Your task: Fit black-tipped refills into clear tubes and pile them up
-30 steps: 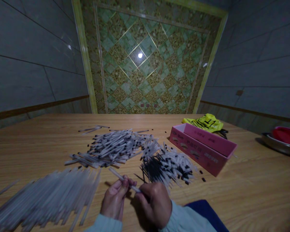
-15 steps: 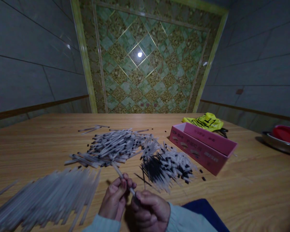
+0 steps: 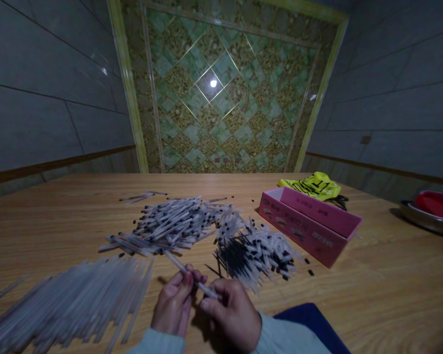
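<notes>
At the near middle of the wooden table (image 3: 372,295), 1 translucent plastic tube (image 3: 176,262) slants from far left to near right. The left hand (image 3: 174,301) pinches it mid-length, fingers closed; the right hand (image 3: 236,314) has thumb and curled forefinger closed about its near end. Loose clear tubes (image 3: 77,300) lie left, black-tipped tubes (image 3: 177,221) farther off, a pink box (image 3: 306,228) far right.

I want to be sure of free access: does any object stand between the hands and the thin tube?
Nothing visible does: the left hand and the right hand both hold the thin tube directly. The pink box stands apart, to the right.
</notes>
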Motion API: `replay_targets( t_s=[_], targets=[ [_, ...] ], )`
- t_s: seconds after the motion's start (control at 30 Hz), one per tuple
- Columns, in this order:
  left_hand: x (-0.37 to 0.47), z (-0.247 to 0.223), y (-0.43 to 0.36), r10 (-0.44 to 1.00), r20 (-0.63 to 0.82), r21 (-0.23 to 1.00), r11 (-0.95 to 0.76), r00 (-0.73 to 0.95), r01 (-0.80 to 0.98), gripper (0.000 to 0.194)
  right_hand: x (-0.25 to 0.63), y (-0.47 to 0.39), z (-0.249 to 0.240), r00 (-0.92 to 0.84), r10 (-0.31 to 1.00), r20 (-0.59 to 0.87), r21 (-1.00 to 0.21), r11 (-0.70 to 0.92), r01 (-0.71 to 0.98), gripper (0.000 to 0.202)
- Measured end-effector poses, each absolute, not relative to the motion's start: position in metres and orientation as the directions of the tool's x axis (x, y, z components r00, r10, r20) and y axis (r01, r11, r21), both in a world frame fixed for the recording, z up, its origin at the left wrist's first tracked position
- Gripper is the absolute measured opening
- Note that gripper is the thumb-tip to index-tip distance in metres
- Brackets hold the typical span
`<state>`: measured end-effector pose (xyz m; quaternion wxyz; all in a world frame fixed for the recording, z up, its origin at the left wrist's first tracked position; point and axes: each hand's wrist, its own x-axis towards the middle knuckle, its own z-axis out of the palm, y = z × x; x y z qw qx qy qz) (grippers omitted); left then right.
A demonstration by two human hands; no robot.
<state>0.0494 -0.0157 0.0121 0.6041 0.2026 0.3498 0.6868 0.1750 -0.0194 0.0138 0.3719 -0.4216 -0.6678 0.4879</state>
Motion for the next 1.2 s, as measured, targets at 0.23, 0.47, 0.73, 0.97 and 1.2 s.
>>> replay_targets(
  t_s=[0.23,0.47,0.73,0.97,1.2],
  targets=[
    [0.046,0.009,-0.015,0.986,-0.123,0.722,0.01,-0.115,-0.692,0.03,0.176,-0.01,0.006,-0.909,0.413,-0.044,-0.601,-0.738,-0.306,0.037],
    [0.045,0.002,-0.012,0.969,-0.133,0.843,-0.001,-0.209,-0.538,0.032,0.172,-0.009,-0.003,-0.545,0.834,-0.087,-0.977,-0.177,-0.116,0.046],
    [0.049,0.007,-0.013,0.957,-0.165,0.815,-0.006,-0.24,-0.58,0.033,0.181,-0.026,0.024,-0.383,0.828,0.41,-0.527,0.558,0.641,0.022],
    [0.044,0.014,-0.016,0.986,-0.115,0.72,-0.003,-0.124,-0.694,0.029,0.17,-0.018,0.014,-0.714,0.689,-0.127,-0.876,-0.416,-0.246,0.055],
    [0.045,0.011,-0.015,0.99,-0.091,0.738,-0.006,-0.108,-0.674,0.029,0.176,-0.014,0.007,-0.886,0.464,0.009,-0.696,-0.633,-0.339,0.032]
  ],
)
